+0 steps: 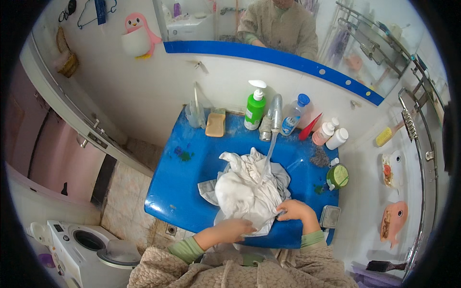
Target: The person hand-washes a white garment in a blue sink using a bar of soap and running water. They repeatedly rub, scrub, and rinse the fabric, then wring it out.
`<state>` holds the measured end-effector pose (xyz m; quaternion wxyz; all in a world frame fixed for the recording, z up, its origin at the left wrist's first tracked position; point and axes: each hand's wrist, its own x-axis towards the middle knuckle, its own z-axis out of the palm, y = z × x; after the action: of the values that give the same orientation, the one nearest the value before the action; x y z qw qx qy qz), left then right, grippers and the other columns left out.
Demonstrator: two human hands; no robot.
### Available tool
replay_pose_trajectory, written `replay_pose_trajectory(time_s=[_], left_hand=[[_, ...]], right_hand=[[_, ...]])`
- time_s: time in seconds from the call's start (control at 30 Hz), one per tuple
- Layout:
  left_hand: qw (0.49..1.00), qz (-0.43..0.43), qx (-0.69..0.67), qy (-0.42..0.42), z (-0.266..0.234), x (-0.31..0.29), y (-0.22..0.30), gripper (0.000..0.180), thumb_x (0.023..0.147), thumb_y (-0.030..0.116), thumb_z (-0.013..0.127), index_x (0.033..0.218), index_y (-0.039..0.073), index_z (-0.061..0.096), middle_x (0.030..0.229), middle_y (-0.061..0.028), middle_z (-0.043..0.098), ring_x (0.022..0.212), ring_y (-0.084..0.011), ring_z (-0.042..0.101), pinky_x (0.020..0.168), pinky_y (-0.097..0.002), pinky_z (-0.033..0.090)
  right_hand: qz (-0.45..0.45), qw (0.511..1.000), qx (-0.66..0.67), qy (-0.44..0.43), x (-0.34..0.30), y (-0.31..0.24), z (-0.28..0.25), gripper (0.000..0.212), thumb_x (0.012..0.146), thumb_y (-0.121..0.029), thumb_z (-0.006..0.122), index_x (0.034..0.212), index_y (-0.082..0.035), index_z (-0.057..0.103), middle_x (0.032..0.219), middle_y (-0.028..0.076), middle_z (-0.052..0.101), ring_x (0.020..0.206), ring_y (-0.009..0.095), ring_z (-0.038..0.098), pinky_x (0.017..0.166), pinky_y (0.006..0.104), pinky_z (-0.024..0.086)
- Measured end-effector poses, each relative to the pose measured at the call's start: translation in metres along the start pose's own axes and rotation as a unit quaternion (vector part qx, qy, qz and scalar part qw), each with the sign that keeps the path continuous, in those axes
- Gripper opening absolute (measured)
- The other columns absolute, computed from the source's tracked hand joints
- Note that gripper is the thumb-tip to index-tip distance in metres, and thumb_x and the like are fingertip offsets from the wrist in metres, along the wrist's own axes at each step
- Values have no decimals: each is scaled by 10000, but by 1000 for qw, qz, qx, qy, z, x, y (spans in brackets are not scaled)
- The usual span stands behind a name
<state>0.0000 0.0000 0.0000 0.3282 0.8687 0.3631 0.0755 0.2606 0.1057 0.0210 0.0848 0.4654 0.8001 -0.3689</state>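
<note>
A bunched white wet garment [240, 187], with greyish cloth at its edges, lies heaped in the blue sink [168, 192]. From the chrome faucet [275, 115], water runs down onto it. At the near left edge of the heap, my left hand [231, 230] touches the fabric; its fingers are blurred. My right hand [297, 210] has its fingers curled round the garment's right edge. I cannot make out how the cloth folds under the heap.
Behind the sink stand a green pump bottle [254, 110], a blue-capped bottle [294, 115] and a soap bar [215, 124]. A green jar [337, 177] and soap box [330, 217] sit at right. A washing machine [91, 249] is at lower left.
</note>
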Motion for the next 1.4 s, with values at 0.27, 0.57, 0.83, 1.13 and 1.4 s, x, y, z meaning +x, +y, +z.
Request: replay_pose_trajectory(time_s=[0.27, 0.57, 0.83, 1.13, 1.4], left_hand=[[953, -143, 142, 225, 25, 27, -2, 428, 813, 283, 573, 1200, 113, 513, 1282, -119, 453, 1124, -366, 451, 829, -460, 437], [974, -121, 43, 186, 50, 10, 12, 380, 711, 87, 551, 1082, 131, 619, 1214, -7, 525, 1075, -359, 463, 864, -409, 425], [928, -229, -32, 293, 32, 12, 32, 531, 675, 109, 640, 1192, 131, 519, 1122, -127, 535, 1023, -338, 491, 843, -411, 425], [893, -230, -78, 379, -47, -22, -1, 318, 636, 19, 651, 933, 125, 606, 884, -112, 548, 808, -312, 567, 682, -374, 472], [865, -195, 73, 457, -119, -76, 19, 348, 564, -65, 667, 871, 99, 641, 820, -86, 532, 773, -269, 544, 638, -334, 452]], right_hand=[[-94, 975, 54, 194, 72, -16, -46, 233, 799, -200, 536, 928, -44, 653, 866, 160, 642, 823, 340, 599, 725, 378, 474], [-139, 965, 124, 182, 159, -45, -114, 328, 863, -200, 509, 1118, -3, 565, 932, 171, 656, 900, 281, 628, 797, 320, 477], [-188, 890, 230, 346, 180, -15, -33, 168, 811, -32, 558, 977, -8, 572, 909, 81, 629, 825, 160, 591, 745, 272, 460], [-22, 948, 151, 279, 156, -26, 16, 240, 735, -170, 624, 930, -32, 630, 858, 139, 639, 783, 255, 615, 722, 355, 478], [-128, 875, 352, 306, 64, -36, -1, 169, 761, -100, 641, 892, -18, 573, 710, 15, 546, 601, 77, 471, 542, 240, 400]])
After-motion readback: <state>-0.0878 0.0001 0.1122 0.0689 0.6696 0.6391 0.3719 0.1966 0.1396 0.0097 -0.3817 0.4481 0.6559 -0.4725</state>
